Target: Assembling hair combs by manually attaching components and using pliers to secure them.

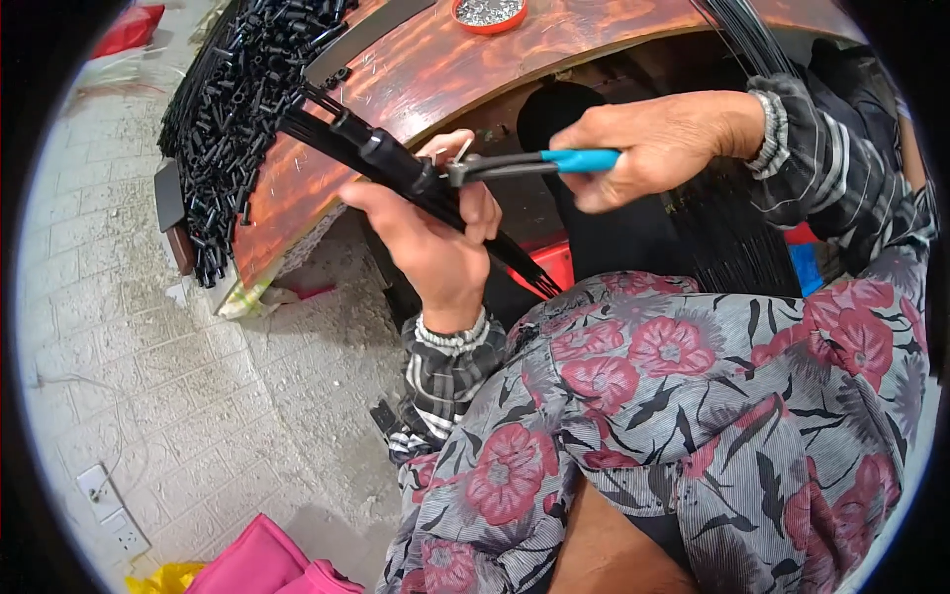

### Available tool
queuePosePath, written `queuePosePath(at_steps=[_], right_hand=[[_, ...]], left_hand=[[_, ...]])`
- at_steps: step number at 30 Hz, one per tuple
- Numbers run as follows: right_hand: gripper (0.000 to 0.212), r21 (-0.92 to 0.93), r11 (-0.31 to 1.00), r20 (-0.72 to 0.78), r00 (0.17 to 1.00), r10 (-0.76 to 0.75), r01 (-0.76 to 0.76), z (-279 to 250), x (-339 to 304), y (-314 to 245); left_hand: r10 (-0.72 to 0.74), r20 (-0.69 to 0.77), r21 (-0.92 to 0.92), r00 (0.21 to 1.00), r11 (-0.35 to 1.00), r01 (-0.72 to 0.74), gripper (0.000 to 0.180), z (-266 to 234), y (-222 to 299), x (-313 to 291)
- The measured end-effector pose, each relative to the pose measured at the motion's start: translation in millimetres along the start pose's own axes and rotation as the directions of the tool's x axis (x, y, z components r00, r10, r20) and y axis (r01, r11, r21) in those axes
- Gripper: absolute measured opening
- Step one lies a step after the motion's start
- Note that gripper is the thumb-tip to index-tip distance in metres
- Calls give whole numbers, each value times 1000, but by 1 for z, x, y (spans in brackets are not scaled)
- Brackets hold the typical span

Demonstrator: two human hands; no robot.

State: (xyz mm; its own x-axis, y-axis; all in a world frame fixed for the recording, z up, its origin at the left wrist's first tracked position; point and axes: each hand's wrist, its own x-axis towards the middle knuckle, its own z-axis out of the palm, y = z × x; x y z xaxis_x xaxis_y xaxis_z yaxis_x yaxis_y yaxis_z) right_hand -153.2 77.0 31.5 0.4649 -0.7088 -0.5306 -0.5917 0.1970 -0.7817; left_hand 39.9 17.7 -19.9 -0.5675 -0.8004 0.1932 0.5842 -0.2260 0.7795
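Note:
My left hand [435, 247] is closed around a folded umbrella frame [381, 153], a slanting bundle of thin black rods with a thicker black collar near its middle. The thumb lies along its near side, and the other fingers curl around the far side. In my right hand [658, 148] is a pair of pliers [586, 160] with blue-sleeved handles. The jaws of the pliers touch or nearly touch the collar, close to my left fingers. A small light metal piece shows by the jaws; its exact shape is unclear. The frame's lower end reaches toward my lap.
Black tubular parts [233, 129] pile up at the left of the curved wooden table [435, 74]. A red dish [489, 18] of small metal bits sits at the far edge. Long black rods [737, 243] are bunched at the right. Pink cloth [262, 559] lies at lower left.

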Motion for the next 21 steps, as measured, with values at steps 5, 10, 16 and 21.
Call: queuePosePath(at_steps=[5,10,16,21], right_hand=[[34,-513,845,-385,839,-385,153,10,6,8],[52,-765,630,-548,651,-526,-134,19,8,5],[32,-642,718,-694,603,-394,-270,38,23,8],[17,-416,906,-796,454,-401,72,58,56,27]], left_hand=[[-220,-198,86,955,967,240,84,4,12,8],[-190,-259,83,947,972,218,84,7,10,9],[-159,-282,102,946,976,194,83,8,9,10],[-163,-299,97,940,975,200,83,0,9,11]])
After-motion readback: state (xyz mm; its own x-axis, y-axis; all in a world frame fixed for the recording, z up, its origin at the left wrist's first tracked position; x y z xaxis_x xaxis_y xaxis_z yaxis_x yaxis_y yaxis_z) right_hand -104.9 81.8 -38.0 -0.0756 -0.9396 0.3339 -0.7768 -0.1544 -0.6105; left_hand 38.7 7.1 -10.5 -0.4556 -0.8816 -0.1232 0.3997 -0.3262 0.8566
